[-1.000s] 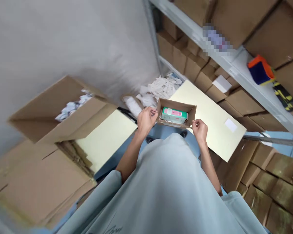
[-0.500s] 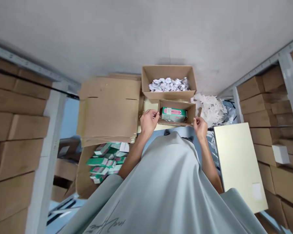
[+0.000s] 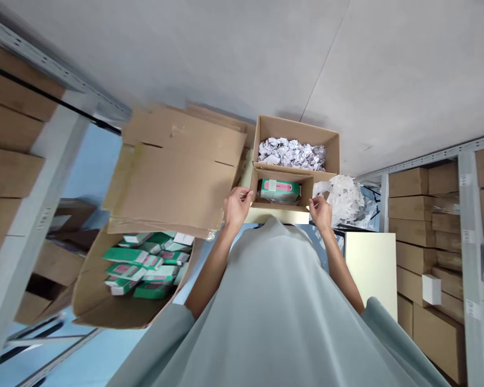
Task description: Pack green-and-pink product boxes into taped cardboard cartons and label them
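Cardboard carton (image 3: 280, 205) held before my chest, green-pink product box (image 3: 279, 189) inside | left hand (image 3: 236, 205) pinches its left edge, forearm raised | right hand (image 3: 320, 211) grips right corner, elbow bent

Pkg (image 3: 279, 189) in small box (image 3: 280, 204), paper-filled box (image 3: 296, 141) behind.

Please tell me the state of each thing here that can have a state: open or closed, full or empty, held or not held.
Small carton: open, held at both sides, one green-and-pink box inside.
Left hand: closed on the small carton's left wall.
Right hand: closed on its right wall.
Big carton: open, crumpled paper inside.
Low carton: open, many green boxes inside.
Flat cardboard: unfolded, stacked.
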Available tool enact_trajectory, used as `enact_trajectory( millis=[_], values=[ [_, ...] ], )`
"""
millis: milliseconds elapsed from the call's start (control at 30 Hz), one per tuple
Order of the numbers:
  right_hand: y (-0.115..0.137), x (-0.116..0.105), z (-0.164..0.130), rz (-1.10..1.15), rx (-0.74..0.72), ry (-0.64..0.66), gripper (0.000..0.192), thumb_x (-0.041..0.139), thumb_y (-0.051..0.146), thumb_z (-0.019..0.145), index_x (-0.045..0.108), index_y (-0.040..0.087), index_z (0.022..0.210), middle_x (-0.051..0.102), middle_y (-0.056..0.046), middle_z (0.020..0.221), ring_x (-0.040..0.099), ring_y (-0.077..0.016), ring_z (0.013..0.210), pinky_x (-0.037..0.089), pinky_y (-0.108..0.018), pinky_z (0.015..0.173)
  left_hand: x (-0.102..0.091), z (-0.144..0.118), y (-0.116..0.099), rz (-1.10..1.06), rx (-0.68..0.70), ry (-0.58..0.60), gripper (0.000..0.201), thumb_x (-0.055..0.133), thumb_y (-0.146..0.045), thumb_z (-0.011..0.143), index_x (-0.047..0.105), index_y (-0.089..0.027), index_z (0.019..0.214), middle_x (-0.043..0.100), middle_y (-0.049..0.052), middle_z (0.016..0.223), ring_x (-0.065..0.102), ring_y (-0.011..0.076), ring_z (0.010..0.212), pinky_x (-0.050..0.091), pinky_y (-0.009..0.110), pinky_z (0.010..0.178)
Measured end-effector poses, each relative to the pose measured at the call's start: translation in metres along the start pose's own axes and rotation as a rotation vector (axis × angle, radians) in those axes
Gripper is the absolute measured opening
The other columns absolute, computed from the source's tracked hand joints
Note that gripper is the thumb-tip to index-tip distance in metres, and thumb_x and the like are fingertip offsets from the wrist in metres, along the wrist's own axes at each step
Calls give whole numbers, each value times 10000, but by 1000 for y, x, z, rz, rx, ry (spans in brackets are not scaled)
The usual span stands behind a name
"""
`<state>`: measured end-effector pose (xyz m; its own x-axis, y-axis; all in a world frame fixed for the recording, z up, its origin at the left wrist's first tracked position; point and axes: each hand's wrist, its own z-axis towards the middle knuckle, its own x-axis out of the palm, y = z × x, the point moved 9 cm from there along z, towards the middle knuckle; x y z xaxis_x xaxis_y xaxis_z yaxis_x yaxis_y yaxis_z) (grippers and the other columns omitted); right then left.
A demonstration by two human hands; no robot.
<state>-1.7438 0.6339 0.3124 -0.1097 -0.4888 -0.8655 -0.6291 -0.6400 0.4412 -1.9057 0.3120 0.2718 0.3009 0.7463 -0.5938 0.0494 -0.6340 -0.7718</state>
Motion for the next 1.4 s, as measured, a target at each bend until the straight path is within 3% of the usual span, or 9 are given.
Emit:
enact_trajectory(
  millis=[133,233,333,533,700,1000,1200,1300,1400],
  values=[
    [4,-19,18,-56,12,20,331,574,449,1070,773,185,1062,862,-130,1046,786,-280,894,567,-359,874,4,16,-12,24,29,-32,451,723,-284,998,677,-189,1437,784,174,1383,802,331,1221,655,454,1057],
    [27,-46,55,-110,-66,-29,375,539,448,1124,795,180,1178,858,-136,1151,788,-272,925,576,-362,922,7,36,-51,95,232,-85,784,772,-229,955,496,-181,1687,510,224,1759,564,383,1598,524,517,1293],
    [60,-59,108,-226,-151,-28,351,509,355,1148,802,192,1254,830,-146,1289,791,-294,1110,580,-375,1019,24,60,-82,178,400,-42,726,717,-238,1006,511,-211,1702,407,181,1846,359,394,1737,355,589,1416],
    [90,-10,209,-583,-67,292,436,666,267,1088,715,177,1512,762,-212,1470,748,-343,1360,600,-435,1129,55,84,-83,247,474,69,531,530,-333,1127,621,-200,1632,619,169,1698,235,342,1793,269,597,1460],
    [82,14,237,-703,35,361,428,528,124,1089,750,47,1447,750,-339,1411,747,-362,1395,615,-453,1138,57,83,-75,282,468,91,574,501,-310,1141,556,-213,1704,584,158,1738,169,321,1809,280,619,1452],
    [75,-32,216,-607,-81,214,434,594,115,1014,748,158,1417,767,-238,1425,767,-370,1308,606,-493,1120,54,85,-78,266,476,107,563,463,-309,1158,558,-193,1701,581,143,1742,179,288,1807,326,519,1458],
    [93,-93,133,-58,-270,81,294,716,352,985,757,225,1247,813,-111,1213,782,-270,973,639,-417,959,55,85,-78,256,487,98,554,433,-336,1176,572,-175,1687,593,141,1729,163,285,1810,297,506,1471],
    [97,-79,91,164,-285,261,308,729,450,994,749,253,1230,821,-54,1168,738,-201,777,616,-344,802,55,85,-79,259,481,93,550,435,-333,1175,575,-177,1682,600,144,1720,160,278,1811,290,491,1474],
    [93,-40,69,75,-244,390,234,755,374,974,758,252,1174,832,-38,1100,757,-215,822,596,-340,831,55,84,-79,270,479,90,556,430,-320,1173,562,-168,1691,596,150,1720,147,280,1813,280,487,1476]
  ],
)
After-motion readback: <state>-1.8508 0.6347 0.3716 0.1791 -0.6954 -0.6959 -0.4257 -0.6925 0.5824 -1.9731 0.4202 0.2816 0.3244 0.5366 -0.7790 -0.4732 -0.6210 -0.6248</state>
